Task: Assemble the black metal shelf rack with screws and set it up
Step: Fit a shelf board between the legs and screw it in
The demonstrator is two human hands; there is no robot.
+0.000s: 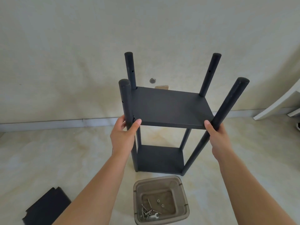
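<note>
Head view | shelf rack (168, 106) upright on floor (48, 151), long axis vertical, straight ahead | left hand (125, 135) grips front-left post (125, 101) | right hand (217, 135) grips front-right post (227, 104) at middle shelf height | both equally near

The rack (164, 120) stands on the floor (48, 151) in front of you, between you and the wall (81, 46), its upper shelf (170, 106) above the lower shelf (160, 158). Your left hand (124, 135) is on the near left post (127, 108), your right hand (218, 137) on the near right post (219, 117). Just nearer you sits the tub (183, 192), with screws (146, 212), nuts (159, 202) and a wrench (153, 216) in it. A flat panel (47, 207) lies on the floor to your left.
</note>
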